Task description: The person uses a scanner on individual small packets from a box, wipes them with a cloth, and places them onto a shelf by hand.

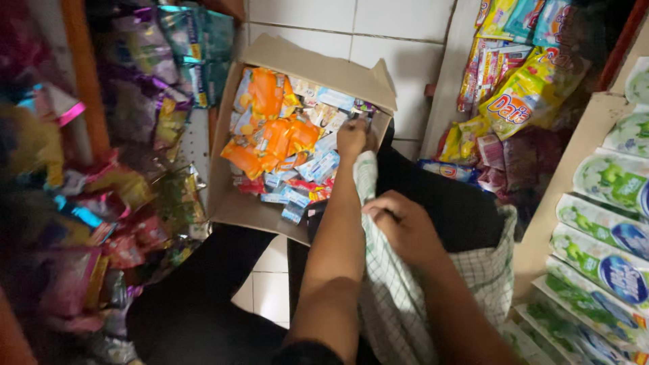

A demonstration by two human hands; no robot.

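Checked cloth (399, 297) hangs just below the cardboard box (270, 128); left hand (355, 138) pinches its top corner by the box rim; right hand (405, 226) closed around its middle; soft, light, probably best held at the corners

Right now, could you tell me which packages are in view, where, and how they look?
Orange sachets: inside the open box, left hand beside.
Blue-white sachets: box, lower part.
Yellow packs: hanging, upper right.
Green-white pouches: right shelf, overlapping row.
Purple packs: hanging, upper left.
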